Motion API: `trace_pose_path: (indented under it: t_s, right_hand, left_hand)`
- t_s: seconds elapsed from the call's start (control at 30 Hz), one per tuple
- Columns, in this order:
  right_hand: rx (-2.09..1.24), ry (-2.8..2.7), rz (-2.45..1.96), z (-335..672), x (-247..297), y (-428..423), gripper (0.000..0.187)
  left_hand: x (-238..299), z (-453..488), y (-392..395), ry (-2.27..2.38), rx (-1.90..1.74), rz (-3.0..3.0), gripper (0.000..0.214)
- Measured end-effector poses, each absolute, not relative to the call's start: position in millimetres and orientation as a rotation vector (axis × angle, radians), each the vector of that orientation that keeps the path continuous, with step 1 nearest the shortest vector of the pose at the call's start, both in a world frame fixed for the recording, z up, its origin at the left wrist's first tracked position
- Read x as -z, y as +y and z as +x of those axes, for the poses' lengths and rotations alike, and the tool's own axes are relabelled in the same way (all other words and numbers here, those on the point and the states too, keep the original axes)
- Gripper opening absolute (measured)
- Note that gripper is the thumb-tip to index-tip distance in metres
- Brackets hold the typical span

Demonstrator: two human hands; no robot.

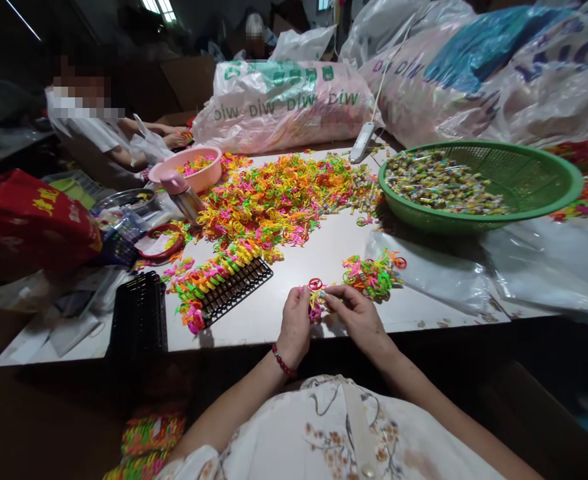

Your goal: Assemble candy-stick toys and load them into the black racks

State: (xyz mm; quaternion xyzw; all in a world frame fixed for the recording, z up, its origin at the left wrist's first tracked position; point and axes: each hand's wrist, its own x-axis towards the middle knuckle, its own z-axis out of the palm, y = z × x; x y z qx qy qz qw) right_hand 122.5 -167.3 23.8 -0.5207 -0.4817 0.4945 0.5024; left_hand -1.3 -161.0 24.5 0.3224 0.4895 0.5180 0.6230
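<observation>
Near the middle of the frame, a little low, a small bright toy is right between the two hands, at the fingertips; the left hand has its grip pinched on the toy's left side; the right hand pinches it from the right; a red ring shows on top; a small heap lies near the right hand on the white worktop.
</observation>
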Motion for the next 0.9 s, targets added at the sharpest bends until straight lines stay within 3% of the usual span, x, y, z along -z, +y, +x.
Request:
trace_pose_path:
  t_s: [0.43,0.9]
  right_hand:
    - [-1.421,-0.979,-1.198,124.7,-35.8,-169.4,0.034]
    - [-1.157,-1.456,-1.206,127.8,-38.8,-173.2,0.021]
  left_hand:
    - [-23.4,-0.1,-163.5,1.162,-1.146,0.803,0.037]
    - [-12.9,-10.6,-159.0,1.254,-1.08,0.954,0.039]
